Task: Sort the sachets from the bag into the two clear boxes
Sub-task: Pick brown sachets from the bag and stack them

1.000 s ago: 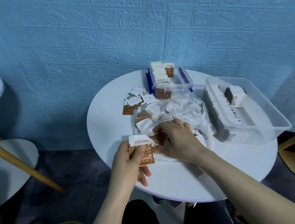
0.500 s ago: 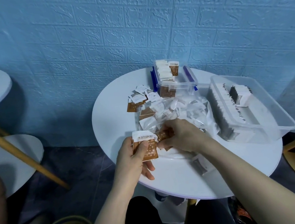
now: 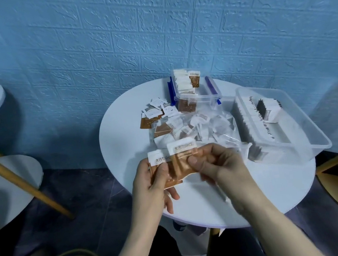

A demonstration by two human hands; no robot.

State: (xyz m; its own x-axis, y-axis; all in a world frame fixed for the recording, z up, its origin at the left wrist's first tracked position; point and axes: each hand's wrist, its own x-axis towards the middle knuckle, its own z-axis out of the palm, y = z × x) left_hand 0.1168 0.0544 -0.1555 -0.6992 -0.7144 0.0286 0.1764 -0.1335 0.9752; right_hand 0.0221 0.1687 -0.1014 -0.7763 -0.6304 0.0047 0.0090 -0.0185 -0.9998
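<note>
Item: brown sachets, above the worktop's [image 3: 127, 146] near edge. My left hand [image 3: 150, 184] pinches one brown sachet [image 3: 158, 168]; my right hand [image 3: 218, 164] pinches a second sachet [image 3: 183, 154] overlapping it. I'd square both edges, then drop them upright in the small clear box [image 3: 197, 96]. Bag [image 3: 196, 128] lies between the boxes.

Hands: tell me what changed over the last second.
The right hand came out of the bag pinching a brown sachet and brought it over to the sachets gripped in the left hand. The small box, the large box and the loose sachets stayed put.
</note>
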